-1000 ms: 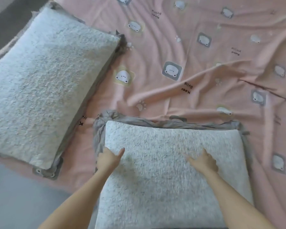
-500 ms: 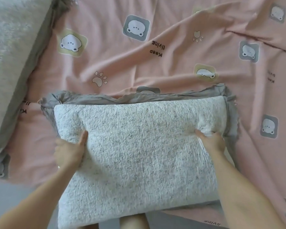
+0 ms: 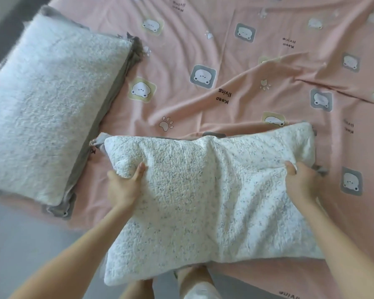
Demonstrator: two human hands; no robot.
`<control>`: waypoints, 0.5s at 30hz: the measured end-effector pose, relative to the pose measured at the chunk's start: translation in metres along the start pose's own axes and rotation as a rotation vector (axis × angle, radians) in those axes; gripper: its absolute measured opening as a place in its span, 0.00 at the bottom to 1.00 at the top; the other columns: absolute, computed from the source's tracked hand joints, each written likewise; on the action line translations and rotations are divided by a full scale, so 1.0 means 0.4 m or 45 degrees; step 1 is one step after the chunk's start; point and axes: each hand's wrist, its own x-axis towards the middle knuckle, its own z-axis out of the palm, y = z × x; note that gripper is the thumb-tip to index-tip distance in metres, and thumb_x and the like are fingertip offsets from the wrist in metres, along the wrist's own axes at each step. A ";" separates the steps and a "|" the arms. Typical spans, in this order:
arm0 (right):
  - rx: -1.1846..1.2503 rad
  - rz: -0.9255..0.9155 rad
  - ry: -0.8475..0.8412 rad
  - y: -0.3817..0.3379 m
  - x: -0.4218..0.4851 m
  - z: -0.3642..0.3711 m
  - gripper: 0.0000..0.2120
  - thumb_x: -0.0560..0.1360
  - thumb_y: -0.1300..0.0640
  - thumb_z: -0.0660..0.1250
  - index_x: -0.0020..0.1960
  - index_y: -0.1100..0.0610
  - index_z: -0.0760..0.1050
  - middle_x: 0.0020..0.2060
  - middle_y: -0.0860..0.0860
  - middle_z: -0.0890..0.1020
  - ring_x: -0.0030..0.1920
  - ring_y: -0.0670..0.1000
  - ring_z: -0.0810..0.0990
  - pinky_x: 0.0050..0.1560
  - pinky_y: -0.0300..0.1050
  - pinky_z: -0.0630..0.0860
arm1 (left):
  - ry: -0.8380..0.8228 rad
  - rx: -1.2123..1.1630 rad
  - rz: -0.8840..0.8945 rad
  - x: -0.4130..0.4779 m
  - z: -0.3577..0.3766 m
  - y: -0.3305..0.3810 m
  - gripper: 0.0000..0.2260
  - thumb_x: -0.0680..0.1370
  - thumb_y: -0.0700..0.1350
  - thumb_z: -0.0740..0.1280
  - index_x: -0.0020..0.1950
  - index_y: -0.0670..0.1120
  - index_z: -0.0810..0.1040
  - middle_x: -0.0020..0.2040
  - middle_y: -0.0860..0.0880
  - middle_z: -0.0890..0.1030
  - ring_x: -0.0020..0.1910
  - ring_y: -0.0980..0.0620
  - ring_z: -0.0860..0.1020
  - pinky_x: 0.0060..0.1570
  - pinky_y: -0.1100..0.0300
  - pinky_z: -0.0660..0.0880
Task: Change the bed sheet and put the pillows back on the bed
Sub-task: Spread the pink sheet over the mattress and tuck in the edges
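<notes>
The pink sheet [image 3: 235, 61] covers the bed across my view. It is wrinkled and printed with bear faces, paw marks and the words "Keep living". The left pillow [image 3: 48, 104] lies flat on it, white and nubbly with a grey border, its near corner by the bed's edge. The near pillow [image 3: 203, 201], white with grey flecks, is at the bed's near edge in front of me. It is bunched in the middle, and its near end hangs past the edge over my legs [image 3: 194, 277]. I cannot tell whether it rests on the sheet or is lifted. The two pillows are apart. Grey floor [image 3: 20, 234] shows at lower left. My left hand [image 3: 123, 186] grips the near pillow's left side, thumb pressed on top, fingers hidden underneath. My right hand [image 3: 300, 182] grips its right side likewise, with fabric gathered at the thumb.
</notes>
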 end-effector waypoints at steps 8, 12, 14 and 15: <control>0.284 -0.536 0.189 -0.592 -0.018 -0.181 0.18 0.80 0.53 0.60 0.35 0.62 0.66 0.29 0.60 0.71 0.33 0.58 0.70 0.32 0.48 0.52 | 0.377 -0.236 -0.028 0.159 -0.428 0.072 0.39 0.69 0.68 0.66 0.66 0.39 0.64 0.62 0.39 0.75 0.59 0.38 0.75 0.56 0.47 0.71; 0.315 -0.814 0.157 -0.975 -0.055 -0.202 0.14 0.80 0.53 0.58 0.40 0.59 0.69 0.40 0.63 0.79 0.44 0.62 0.78 0.38 0.46 0.59 | 0.611 -0.335 -0.129 0.231 -0.611 0.080 0.39 0.73 0.65 0.65 0.71 0.38 0.59 0.66 0.39 0.72 0.64 0.38 0.72 0.62 0.47 0.68; 0.293 -0.909 0.151 -1.151 -0.075 -0.219 0.10 0.81 0.57 0.56 0.43 0.58 0.70 0.45 0.62 0.80 0.48 0.62 0.78 0.41 0.46 0.62 | 0.717 -0.322 -0.209 0.287 -0.689 0.073 0.36 0.75 0.63 0.63 0.70 0.39 0.58 0.66 0.38 0.71 0.64 0.37 0.71 0.62 0.46 0.67; 0.265 -0.912 0.137 -1.225 -0.080 -0.226 0.08 0.80 0.61 0.55 0.44 0.58 0.71 0.47 0.61 0.80 0.48 0.60 0.77 0.42 0.46 0.63 | 0.743 -0.310 -0.245 0.325 -0.721 0.065 0.35 0.75 0.63 0.62 0.70 0.38 0.59 0.66 0.37 0.71 0.65 0.36 0.70 0.62 0.46 0.67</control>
